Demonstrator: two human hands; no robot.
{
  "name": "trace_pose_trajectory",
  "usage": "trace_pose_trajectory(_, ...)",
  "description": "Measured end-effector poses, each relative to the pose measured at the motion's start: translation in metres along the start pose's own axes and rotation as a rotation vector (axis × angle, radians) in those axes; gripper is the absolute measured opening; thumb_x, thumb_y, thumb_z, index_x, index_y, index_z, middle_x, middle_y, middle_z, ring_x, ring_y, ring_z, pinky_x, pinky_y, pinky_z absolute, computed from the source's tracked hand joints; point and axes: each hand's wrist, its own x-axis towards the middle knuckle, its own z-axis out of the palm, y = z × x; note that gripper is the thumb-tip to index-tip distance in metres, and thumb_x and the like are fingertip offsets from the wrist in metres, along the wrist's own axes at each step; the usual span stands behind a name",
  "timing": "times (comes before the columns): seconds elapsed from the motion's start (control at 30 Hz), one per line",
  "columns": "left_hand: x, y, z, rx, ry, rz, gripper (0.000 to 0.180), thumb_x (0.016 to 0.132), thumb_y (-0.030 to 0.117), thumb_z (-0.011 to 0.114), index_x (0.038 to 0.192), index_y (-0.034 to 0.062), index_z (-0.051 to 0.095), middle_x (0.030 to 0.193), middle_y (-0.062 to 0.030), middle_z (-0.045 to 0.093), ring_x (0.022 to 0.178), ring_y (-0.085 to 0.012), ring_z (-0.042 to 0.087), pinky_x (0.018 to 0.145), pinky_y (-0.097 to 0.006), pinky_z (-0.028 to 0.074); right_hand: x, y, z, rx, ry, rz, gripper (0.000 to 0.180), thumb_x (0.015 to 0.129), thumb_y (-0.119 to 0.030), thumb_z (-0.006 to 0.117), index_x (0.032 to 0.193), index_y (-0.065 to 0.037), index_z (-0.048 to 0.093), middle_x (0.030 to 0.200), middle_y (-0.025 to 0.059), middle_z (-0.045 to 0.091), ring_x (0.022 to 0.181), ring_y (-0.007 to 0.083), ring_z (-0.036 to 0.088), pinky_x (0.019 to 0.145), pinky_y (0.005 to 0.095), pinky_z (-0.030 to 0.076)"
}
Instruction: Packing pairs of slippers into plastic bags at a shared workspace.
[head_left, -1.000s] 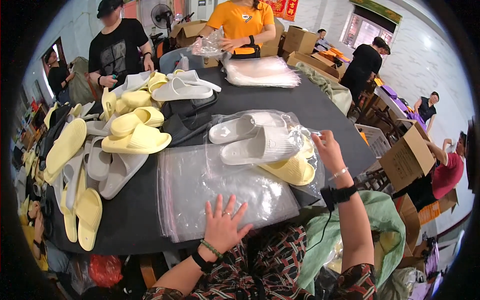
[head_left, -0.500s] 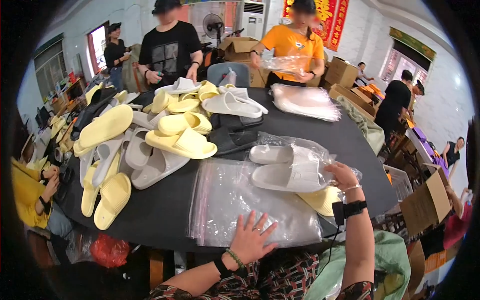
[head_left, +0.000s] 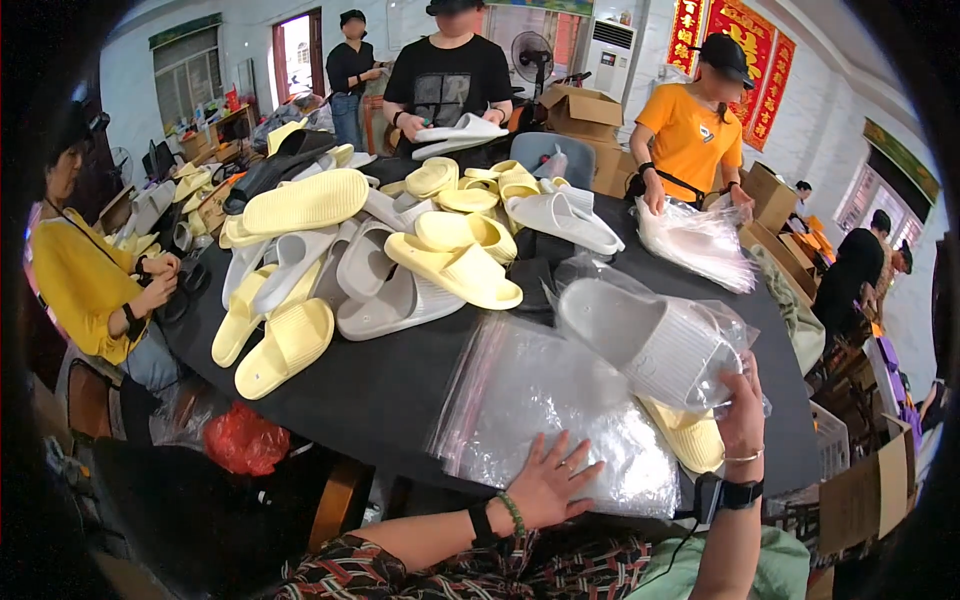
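My left hand (head_left: 552, 484) lies flat with fingers spread on the near edge of a stack of clear plastic bags (head_left: 530, 385). At the right, my right hand (head_left: 742, 418) grips a pair of light grey slippers (head_left: 655, 345) inside a clear bag, by the toe end. The pair is held at an angle above the right part of the stack. Partly under it lies a yellow slipper (head_left: 692, 438), its far end hidden. My right fingers are partly behind the plastic.
A heap of yellow, grey and black slippers (head_left: 390, 285) covers the left and middle of the black table (head_left: 390, 375). Across it, a person in orange (head_left: 690, 135) handles another bag stack (head_left: 690, 240); one in black (head_left: 448, 80) holds grey slippers. Cardboard boxes (head_left: 865, 490) stand at right.
My view has turned left. The bagged grey slippers are raised and tilted in my right hand. The person in black has picked up slippers; the orange-clad person's hands have come down to the bag stack.
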Motion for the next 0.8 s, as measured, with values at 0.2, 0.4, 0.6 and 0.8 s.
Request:
trace_pose_trajectory(0.2, 0.006, 0.001, -0.016, 0.043, -0.056, -0.017, 0.065, 0.094, 0.058, 0.047, 0.147, 0.0207, 0.041, 0.149, -0.0155, 0.042, 0.135, -0.0421, 0.038, 0.109, -0.061, 0.03, -0.04, 0.028, 0.015, -0.153, 0.063, 0.102, 0.041, 0.087, 0.001, 0.055, 0.128, -0.006, 0.049, 0.117, 0.0091, 0.059, 0.098, 0.0176, 0.061, 0.08, 0.0299, 0.055)
trace_pose_trajectory(0.4, 0.002, -0.003, 0.011, -0.498, -0.386, -0.096, 0.057, 0.097, 0.052, 0.045, 0.14, 0.0145, 0.049, 0.135, -0.0125, 0.057, 0.124, -0.0298, 0.053, 0.104, -0.037, 0.043, -0.064, 0.097, -0.026, -0.652, -0.263, 0.233, 0.056, 0.093, -0.012, 0.066, 0.134, 0.002, 0.03, 0.105, 0.0162, 0.064, 0.092, 0.0174, 0.063, 0.07, 0.0275, 0.054)
trace_pose_trajectory(0.6, 0.0, 0.002, 0.002, -0.65, -0.328, -0.169, 0.054, 0.097, 0.047, 0.048, 0.137, 0.0093, 0.051, 0.137, -0.0138, 0.055, 0.125, -0.029, 0.052, 0.104, -0.037, 0.043, -0.082, 0.08, -0.044, -0.656, -0.086, 0.434, 0.053, 0.095, -0.024, 0.066, 0.131, -0.001, 0.034, 0.079, 0.0097, 0.066, 0.058, 0.0107, 0.057, 0.049, 0.0249, 0.045)
trace_pose_trajectory(0.8, -0.016, -0.012, 0.06, 0.15, 0.27, 0.3, 0.052, 0.094, 0.046, 0.055, 0.131, 0.0096, 0.057, 0.129, -0.0134, 0.061, 0.117, -0.0297, 0.058, 0.099, -0.038, 0.048, -0.1, 0.08, -0.048, -0.597, -0.005, 0.461, 0.04, 0.097, -0.022, 0.061, 0.126, -0.004, 0.042, 0.076, 0.0068, 0.065, 0.047, 0.0082, 0.049, 0.042, 0.0221, 0.037)
